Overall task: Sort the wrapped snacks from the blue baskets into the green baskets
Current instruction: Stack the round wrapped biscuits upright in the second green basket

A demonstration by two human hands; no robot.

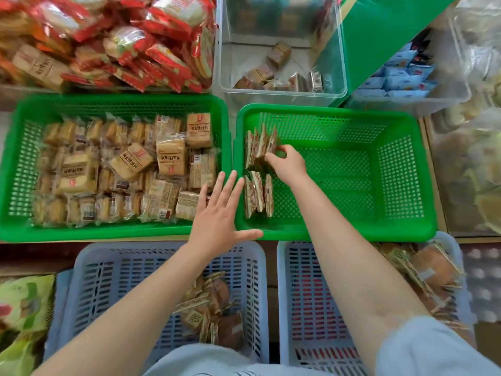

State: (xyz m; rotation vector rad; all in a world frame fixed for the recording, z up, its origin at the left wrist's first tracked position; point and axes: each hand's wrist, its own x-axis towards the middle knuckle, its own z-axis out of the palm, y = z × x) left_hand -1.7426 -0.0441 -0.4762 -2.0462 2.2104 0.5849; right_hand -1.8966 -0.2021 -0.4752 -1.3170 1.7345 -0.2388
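two green baskets (119, 232) (336, 234) side by side – blue baskets (89, 267) (287, 294) nearer.

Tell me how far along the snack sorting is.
Done: the left green basket is nearly full, and two short rows stand in the right green basket. In hand: the right hand pinches the upper row of packets; the left hand hovers open. Left: snacks remain in the left blue basket and right blue basket.

Brown Chinese lettering on tan snack packets (130, 160) in left green basket (113, 232), characters illegible
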